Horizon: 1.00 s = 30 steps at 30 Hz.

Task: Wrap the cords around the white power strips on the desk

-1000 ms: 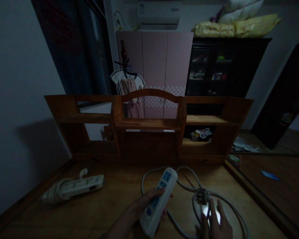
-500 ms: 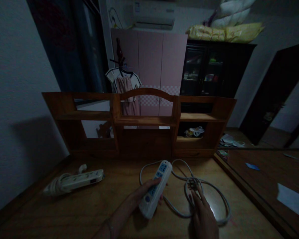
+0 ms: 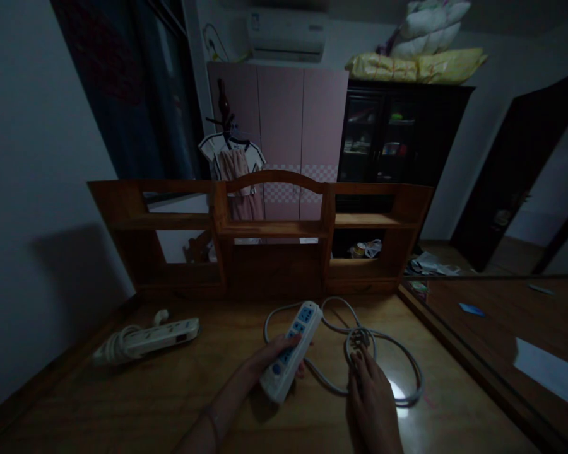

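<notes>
A white power strip (image 3: 307,337) with blue socket faces is gripped in my left hand (image 3: 274,356), thumb on top and fingers wrapped underneath. It tilts up and away above the wooden desk. A grey cord (image 3: 407,353) spreads in loose loops to its right. My right hand (image 3: 372,394) is closed, its fingertips at the cord's plug (image 3: 360,339), which sits within a small loop of the cord. The dim light hides how the fingers hold the plug. On the left lies a second power strip (image 3: 163,335), its own cord wound around one end.
Across the back of the desk (image 3: 208,403) stands a wooden shelf unit (image 3: 274,230). A wall (image 3: 33,252) borders the left side. A raised wooden edge (image 3: 454,340) runs along the right, with papers (image 3: 549,372) on the brown surface beyond it.
The view has shifted slightly. My right hand and the plug have moved a little left, toward the power strip. My left hand keeps its hold on the strip.
</notes>
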Motion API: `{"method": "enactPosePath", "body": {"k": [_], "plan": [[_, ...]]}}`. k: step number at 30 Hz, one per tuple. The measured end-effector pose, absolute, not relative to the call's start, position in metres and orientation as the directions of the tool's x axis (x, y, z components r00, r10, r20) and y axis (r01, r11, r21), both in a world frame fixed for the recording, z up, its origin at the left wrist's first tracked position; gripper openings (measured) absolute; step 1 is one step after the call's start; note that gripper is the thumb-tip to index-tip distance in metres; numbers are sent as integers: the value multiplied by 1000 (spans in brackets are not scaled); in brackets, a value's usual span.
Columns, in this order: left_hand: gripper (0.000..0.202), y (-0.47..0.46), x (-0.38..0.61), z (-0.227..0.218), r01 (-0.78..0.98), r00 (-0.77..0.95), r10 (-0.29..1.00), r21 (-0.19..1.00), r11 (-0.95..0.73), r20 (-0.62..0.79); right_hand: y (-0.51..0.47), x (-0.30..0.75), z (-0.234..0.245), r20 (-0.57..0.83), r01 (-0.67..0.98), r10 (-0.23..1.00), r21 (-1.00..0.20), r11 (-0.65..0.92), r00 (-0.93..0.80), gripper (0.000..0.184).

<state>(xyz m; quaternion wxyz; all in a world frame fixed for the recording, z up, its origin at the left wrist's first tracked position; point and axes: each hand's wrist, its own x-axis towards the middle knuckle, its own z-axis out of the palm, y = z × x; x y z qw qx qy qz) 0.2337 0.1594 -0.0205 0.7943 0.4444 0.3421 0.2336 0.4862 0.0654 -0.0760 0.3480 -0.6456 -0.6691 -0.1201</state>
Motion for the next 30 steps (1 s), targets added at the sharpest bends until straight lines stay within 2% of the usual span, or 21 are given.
{"method": "enactPosePath", "body": {"k": [5,11,18,24,27,30], "plan": [[52,153,236,-16,-48,657,694,903,428,-294,66,487,-75,628,961,777,-237,141,41,40],[47,150,239,-14,6,752,628,955,297,-200,67,487,-73,625,965,780,-217,144,24,38],[44,146,242,-15,-13,744,645,961,275,-174,65,484,-73,609,968,792,-223,112,49,37],[61,147,233,-13,-201,646,753,924,325,-125,65,484,-74,619,971,785,-208,121,35,37],[68,150,231,-1,-413,524,849,849,330,-75,65,485,-76,630,967,776,-216,132,35,39],[62,155,228,10,-618,373,927,734,282,-42,66,485,-78,638,966,770,-215,141,30,38]]}}
